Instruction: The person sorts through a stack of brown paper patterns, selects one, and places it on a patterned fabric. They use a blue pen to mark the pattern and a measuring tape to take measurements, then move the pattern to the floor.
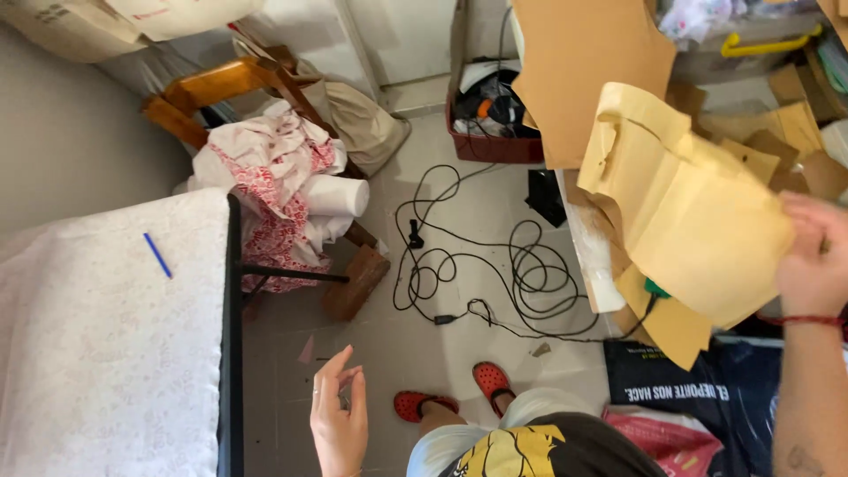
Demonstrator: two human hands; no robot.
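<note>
Along the left edge of the frame lies a white-covered bench (106, 353) with a blue pen (158, 255) on its upper part. Beside it, upper left, a wooden chair (221, 88) is heaped with red-and-white cloth (274, 177). At bottom centre the left hand (338, 420) hangs over the tiled floor (442, 203), its fingers (336, 367) loosely spread and slightly curled, holding nothing and touching nothing. Just right of it stand two feet in red clogs (459, 393). A tangle of black cable (495, 265) sprawls across the floor at mid-frame, with a dark red crate (495, 146) above it. On the right, a pale yellow paper pattern piece (689, 212) is lifted in front of stacked brown card sheets (592, 71). The right hand (814, 256), at the far right edge, pinches the pattern piece by its right margin; the sheet spreads leftward and upward from those fingers, well apart from the left hand.
</note>
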